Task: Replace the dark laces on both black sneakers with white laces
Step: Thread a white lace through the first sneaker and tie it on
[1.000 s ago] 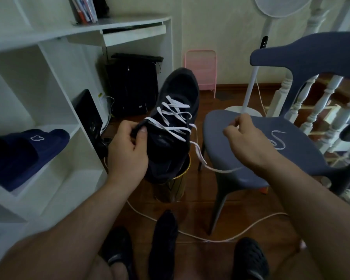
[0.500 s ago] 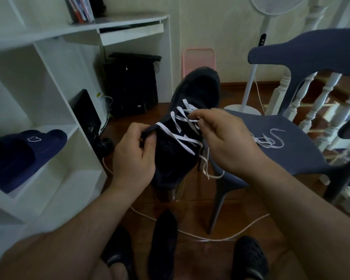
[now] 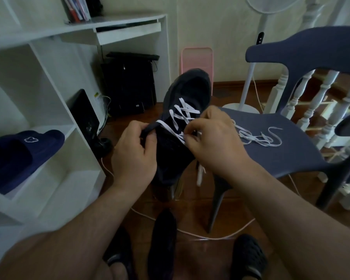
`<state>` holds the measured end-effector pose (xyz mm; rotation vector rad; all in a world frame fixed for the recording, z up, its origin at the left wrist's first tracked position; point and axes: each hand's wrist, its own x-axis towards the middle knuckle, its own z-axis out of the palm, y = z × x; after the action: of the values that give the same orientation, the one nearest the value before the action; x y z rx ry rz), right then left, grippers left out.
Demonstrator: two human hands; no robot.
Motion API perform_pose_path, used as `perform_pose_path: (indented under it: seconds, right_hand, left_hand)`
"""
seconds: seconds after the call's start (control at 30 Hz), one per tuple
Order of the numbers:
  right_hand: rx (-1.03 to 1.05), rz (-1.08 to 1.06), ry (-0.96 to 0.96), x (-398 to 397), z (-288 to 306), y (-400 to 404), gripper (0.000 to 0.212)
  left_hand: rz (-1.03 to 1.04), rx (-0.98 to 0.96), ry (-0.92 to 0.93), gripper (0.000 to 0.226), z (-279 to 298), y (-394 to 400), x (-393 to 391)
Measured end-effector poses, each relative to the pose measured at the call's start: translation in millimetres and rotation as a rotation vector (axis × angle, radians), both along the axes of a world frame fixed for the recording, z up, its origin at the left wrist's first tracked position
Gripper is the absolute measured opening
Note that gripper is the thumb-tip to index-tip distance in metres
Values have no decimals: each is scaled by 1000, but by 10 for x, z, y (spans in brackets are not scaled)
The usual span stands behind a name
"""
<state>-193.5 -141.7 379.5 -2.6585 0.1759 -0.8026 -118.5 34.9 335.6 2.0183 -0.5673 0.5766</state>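
A black sneaker (image 3: 187, 91) is held up in front of me, toe pointing away, with a white lace (image 3: 182, 112) crisscrossed through its upper eyelets. My left hand (image 3: 133, 154) grips the sneaker's left collar edge. My right hand (image 3: 212, 140) pinches the white lace at the right-side eyelets, and a loose lace end (image 3: 199, 174) hangs below it. A second black sneaker (image 3: 163, 245) lies on the floor between my feet. Another white lace (image 3: 259, 137) lies bunched on the blue chair seat.
A blue plastic chair (image 3: 291, 150) stands to the right, a white shelf unit (image 3: 49, 122) with a navy slipper (image 3: 22, 154) to the left. A thin white cable (image 3: 210, 236) runs across the wooden floor. A fan stand (image 3: 245, 98) and stair balusters are behind.
My right hand moved from the chair seat, where it pulled the lace taut, back to the sneaker's eyelets. The sneaker shifted slightly right and the lace slack now hangs down.
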Motion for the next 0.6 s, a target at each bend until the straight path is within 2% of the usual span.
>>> perform_pose_path:
  seconds: [0.1,0.37,0.47,0.6]
  right_hand:
    - [68,-59,61,18,18,8,12]
    - [36,-127,109,108,-26,16,17]
    - [186,-105,90,109,-45,58,16]
    - [473,-107,-74,87,-42,93,12]
  left_hand:
    - [7,23,-37,11,14,-30,-32]
    - [-12,49,-126,11,-6,-46,-66]
    - [-14,26,-126,15,-10,-60,-65]
    - [-19,-11,-124,17,-3,-72,-73]
